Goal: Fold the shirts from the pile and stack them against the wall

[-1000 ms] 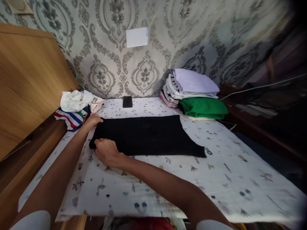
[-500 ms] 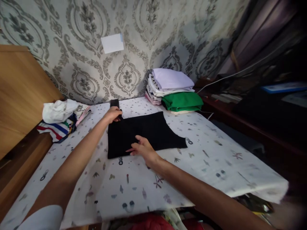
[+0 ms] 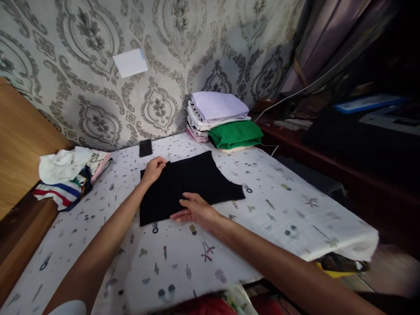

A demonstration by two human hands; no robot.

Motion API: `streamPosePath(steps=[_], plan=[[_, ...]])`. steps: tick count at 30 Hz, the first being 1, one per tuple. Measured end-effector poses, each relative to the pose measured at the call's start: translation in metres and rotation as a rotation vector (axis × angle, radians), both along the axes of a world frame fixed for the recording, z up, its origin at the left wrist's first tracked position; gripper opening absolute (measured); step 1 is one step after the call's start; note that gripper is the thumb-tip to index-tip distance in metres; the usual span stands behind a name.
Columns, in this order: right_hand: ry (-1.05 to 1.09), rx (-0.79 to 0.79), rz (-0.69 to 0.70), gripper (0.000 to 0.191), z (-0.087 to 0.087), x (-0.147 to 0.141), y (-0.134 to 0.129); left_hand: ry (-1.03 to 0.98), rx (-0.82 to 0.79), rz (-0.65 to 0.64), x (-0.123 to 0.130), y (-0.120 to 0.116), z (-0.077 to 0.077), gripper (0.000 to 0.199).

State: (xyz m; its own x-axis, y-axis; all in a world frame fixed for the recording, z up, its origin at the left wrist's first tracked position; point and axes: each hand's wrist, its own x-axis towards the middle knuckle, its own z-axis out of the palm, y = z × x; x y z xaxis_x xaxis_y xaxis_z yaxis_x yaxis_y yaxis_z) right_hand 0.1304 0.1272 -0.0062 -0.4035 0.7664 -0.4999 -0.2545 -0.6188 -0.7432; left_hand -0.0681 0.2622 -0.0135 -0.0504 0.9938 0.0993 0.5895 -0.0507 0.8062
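Note:
A black folded garment (image 3: 180,183) lies flat on a white printed sheet, straight-edged on its left and narrowing to a short end on its right. My left hand (image 3: 155,169) is at its far edge, thumb and fingers closed on the cloth there. My right hand (image 3: 198,209) rests over the near edge, fingers stretched out and thumb apart, touching the fabric. The exact kind of garment cannot be made out from its folded shape.
Behind the garment lies a black phone (image 3: 145,148). A stack of folded clothes, lavender cloth (image 3: 219,106) on top, stands by the wall beside green folded cloth (image 3: 238,134). At the left is a crumpled pile of clothes (image 3: 67,168) next to a wooden panel (image 3: 26,131).
My left hand has drawn slightly nearer along the garment's far edge, away from the phone. My right hand has barely shifted along the near edge. The camera view has turned somewhat right.

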Motion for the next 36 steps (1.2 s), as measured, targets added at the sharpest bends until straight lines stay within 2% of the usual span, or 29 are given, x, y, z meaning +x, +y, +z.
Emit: streamPosePath(steps=[3, 5, 7, 8, 10, 12, 14, 17, 19, 22, 25, 27, 29, 33, 36], plan=[[0.005, 0.035, -0.004, 0.047, -0.005, 0.001, 0.0, 0.204, 0.151, -0.149, 0.005, -0.007, -0.015, 0.021], [-0.025, 0.071, 0.058, 0.041, -0.006, 0.004, 0.001, 0.405, 0.224, -0.254, 0.009, -0.01, -0.024, 0.031], [-0.148, 0.146, 0.15, 0.037, -0.004, 0.01, 0.001, 0.516, 0.232, -0.304, 0.009, -0.011, -0.028, 0.038], [-0.262, 0.231, 0.188, 0.037, -0.003, 0.014, 0.001, 0.519, 0.221, -0.32, 0.007, -0.011, -0.028, 0.04], [-0.563, 0.518, 0.204, 0.04, 0.001, 0.021, 0.0, 0.458, 0.22, -0.327, -0.004, -0.011, -0.023, 0.042], [-0.824, 0.856, 0.169, 0.043, 0.004, 0.023, -0.002, 0.375, 0.256, -0.245, -0.021, -0.015, -0.016, 0.041], [-0.898, 1.099, 0.137, 0.043, 0.007, 0.019, -0.003, 0.311, 0.284, -0.058, -0.039, -0.025, -0.01, 0.036], [-0.829, 1.301, 0.14, 0.045, 0.009, -0.004, 0.005, 0.131, 0.216, 0.216, -0.06, -0.047, -0.006, 0.033], [-0.887, 1.382, 0.15, 0.049, 0.008, -0.023, 0.016, -0.121, 0.098, 0.34, -0.066, -0.064, -0.004, 0.036], [-1.117, 1.429, 0.206, 0.055, 0.0, -0.044, 0.037, -0.545, -0.089, 0.39, -0.067, -0.086, 0.002, 0.034], [-1.292, 1.331, 0.353, 0.059, -0.013, -0.05, 0.053, -0.761, -0.259, 0.317, -0.059, -0.098, 0.009, 0.028], [-1.329, 1.261, 0.416, 0.06, -0.019, -0.049, 0.059, -0.785, -0.354, 0.286, -0.049, -0.102, 0.013, 0.025], [-1.337, 1.244, 0.413, 0.059, -0.022, -0.047, 0.06, -0.789, -0.368, 0.264, -0.038, -0.105, 0.017, 0.028], [-1.301, 1.182, 0.374, 0.055, -0.013, -0.051, 0.057, -0.809, -0.255, 0.207, -0.024, -0.11, 0.03, 0.044], [-1.182, 1.107, 0.378, 0.056, -0.002, -0.062, 0.05, -0.781, -0.192, 0.177, -0.028, -0.117, 0.047, 0.048]])
